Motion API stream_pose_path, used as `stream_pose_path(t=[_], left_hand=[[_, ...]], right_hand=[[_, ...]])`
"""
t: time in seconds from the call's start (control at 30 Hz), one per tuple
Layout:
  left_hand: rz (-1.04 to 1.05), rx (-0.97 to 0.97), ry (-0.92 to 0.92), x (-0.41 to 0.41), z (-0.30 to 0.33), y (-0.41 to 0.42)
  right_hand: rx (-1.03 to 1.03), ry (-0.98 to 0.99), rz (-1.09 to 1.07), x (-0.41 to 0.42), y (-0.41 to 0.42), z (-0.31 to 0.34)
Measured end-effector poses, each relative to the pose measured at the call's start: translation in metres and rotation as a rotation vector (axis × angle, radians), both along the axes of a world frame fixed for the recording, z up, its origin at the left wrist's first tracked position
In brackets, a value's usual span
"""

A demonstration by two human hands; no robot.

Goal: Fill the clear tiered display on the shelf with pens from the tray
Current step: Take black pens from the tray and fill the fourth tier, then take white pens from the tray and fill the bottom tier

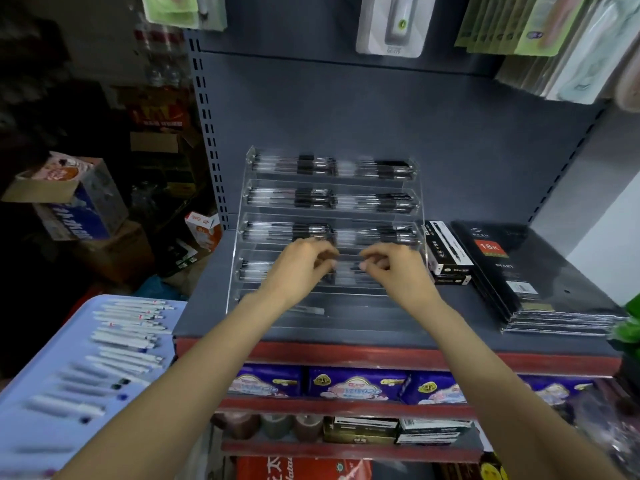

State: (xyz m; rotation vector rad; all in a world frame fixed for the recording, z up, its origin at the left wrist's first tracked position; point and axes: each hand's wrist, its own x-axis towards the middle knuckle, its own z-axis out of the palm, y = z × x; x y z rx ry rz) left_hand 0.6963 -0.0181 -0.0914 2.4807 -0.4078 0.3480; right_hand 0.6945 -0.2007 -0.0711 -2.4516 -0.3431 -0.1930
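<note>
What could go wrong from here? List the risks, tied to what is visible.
1. Both the left hand and right hand work close together over the fourth tier of the clear tiered acrylic display; a bump could knock out the black-grip pens in the tiers above.
2. The pale blue plastic tray of loose white pens sits low beside the left forearm; drawing that arm back could scatter them.

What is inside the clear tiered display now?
The clear tiered acrylic display holds black-gripped pens in its upper tiers. The left hand and right hand partly cover the fourth tier.
</note>
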Motion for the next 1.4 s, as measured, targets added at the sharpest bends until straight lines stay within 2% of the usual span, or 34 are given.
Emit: stream_pose_path(t=[0.13, 0.23, 0.47, 0.7, 0.83, 0.93, 1.07, 1.23, 1.4], left_hand=[[0.048, -0.120, -0.064, -0.039, -0.008, 0.046], [0.172, -0.135, -0.084, -0.072, -0.022, 0.102], [0.437, -0.145, 0.140, -0.140, -0.078, 0.261], [0.419, -0.043, 0.378, -0.195, -0.145, 0.396], [0.280, 0.169, 0.571, -0.217, -0.185, 0.432], [0.196, 0.231, 0.652, -0.222, -0.204, 0.451], [0.195, 0.186, 0.635, -0.225, -0.217, 0.462], [0.225, 0.109, 0.604, -0.221, -0.221, 0.462], [0.227, 0.212, 0.555, -0.216, -0.220, 0.461]], right_hand=[[0.215, 0.050, 0.075, -0.021, 0.052, -0.002], [0.255, 0.085, 0.164, -0.043, 0.110, -0.016], [0.098, 0.207, 0.413, -0.100, 0.274, -0.068], [-0.093, 0.354, 0.394, -0.132, 0.397, -0.146], [-0.214, 0.502, 0.422, -0.150, 0.425, -0.189], [-0.324, 0.565, 0.449, -0.160, 0.436, -0.208], [-0.443, 0.550, 0.439, -0.165, 0.444, -0.217], [-0.459, 0.570, 0.465, -0.166, 0.452, -0.217], [-0.601, 0.502, 0.464, -0.164, 0.458, -0.215]])
